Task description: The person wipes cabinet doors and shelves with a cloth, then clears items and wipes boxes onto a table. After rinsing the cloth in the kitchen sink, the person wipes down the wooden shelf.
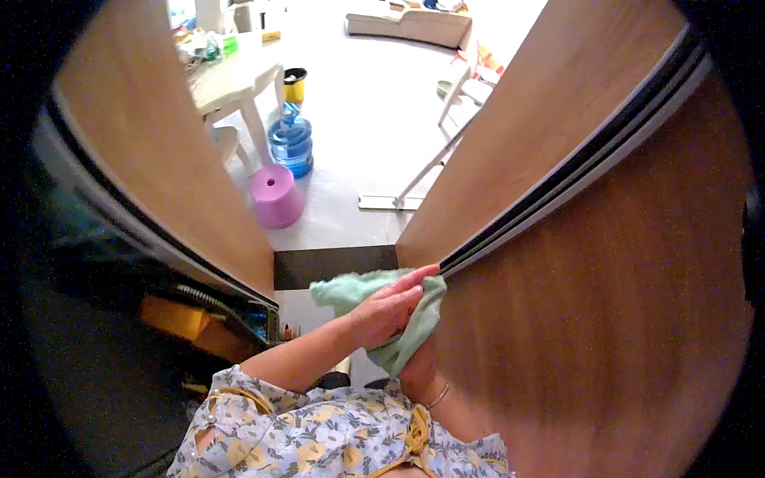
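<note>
A light green cloth (426,315) is bunched and draped between my two hands in front of my body. My left hand (390,309) lies across the top of it, fingers nearly straight and close together, with the cloth held against the other hand. Below it, my right hand (416,366) is under the cloth, so its fingers are mostly hidden. A thin bracelet (439,396) circles the right wrist. One flap of the cloth spreads out to the left past my left hand.
Wooden doorway panels (510,151) rise on both sides. A dark threshold strip (335,267) crosses the floor ahead. Beyond stand a purple stool (277,203), a blue water bottle (292,147), a yellow bin (294,86), a white table (239,84) and a flat mop (378,202).
</note>
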`<state>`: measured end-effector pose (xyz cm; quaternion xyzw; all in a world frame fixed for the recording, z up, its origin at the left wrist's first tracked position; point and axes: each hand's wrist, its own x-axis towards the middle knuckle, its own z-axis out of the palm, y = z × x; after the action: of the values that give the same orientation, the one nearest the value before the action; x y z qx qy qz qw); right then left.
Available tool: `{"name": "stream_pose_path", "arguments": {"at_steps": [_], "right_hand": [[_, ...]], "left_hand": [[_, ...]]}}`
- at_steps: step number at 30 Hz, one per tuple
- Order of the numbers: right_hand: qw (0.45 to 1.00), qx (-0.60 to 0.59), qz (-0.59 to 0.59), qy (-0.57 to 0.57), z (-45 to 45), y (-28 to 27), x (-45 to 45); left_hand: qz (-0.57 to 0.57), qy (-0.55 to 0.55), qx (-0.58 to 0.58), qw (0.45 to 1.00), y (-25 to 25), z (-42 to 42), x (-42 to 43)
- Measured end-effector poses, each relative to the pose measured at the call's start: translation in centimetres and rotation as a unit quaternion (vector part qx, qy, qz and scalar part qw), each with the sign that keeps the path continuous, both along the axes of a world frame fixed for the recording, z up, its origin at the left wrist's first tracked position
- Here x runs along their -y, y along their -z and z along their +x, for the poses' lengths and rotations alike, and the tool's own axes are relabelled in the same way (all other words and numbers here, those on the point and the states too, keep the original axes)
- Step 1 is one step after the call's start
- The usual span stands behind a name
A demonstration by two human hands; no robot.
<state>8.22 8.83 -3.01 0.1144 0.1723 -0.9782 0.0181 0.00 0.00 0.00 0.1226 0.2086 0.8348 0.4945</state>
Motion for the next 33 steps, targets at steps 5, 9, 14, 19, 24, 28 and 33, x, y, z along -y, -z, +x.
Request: {"name": "stream_pose_path", "arguments": {"at_steps": [5,9,14,19,24,28,33], "right_hand": [[0.999,-0.037,-0.020,0.023,-8.6,0.1,-4.2],[0.984,-0.101,0.148,0.011,-16.8,3.6,-7.6],[0.996,0.019,0.015,-0.086,-28.4,4.9,-7.4],[0.977,0.028,-0.019,-0.210,-37.9,8.7,-5.9],[0.980,0.018,-0.059,-0.188,-49.1,11.7,-6.3],[0.988,0.123,-0.084,0.040,-59.8,10.7,-9.3],[0.947,0.210,-0.043,0.240,-63.3,10.4,-16.0]], "left_hand": [[-0.021,-0.026,0.046,0.998,4.3,-6.4,-3.8],[0.002,-0.067,-0.004,0.998,4.1,-15.6,-7.3],[-0.055,-0.163,-0.023,0.985,3.6,-24.0,-5.3],[-0.137,-0.210,-0.062,0.966,3.9,-31.1,-2.7],[-0.241,-0.173,-0.142,0.944,6.0,-41.8,-1.6],[-0.248,-0.114,-0.189,0.943,6.5,-52.5,0.4],[-0.304,-0.068,-0.241,0.919,6.3,-64.3,1.5]]}}
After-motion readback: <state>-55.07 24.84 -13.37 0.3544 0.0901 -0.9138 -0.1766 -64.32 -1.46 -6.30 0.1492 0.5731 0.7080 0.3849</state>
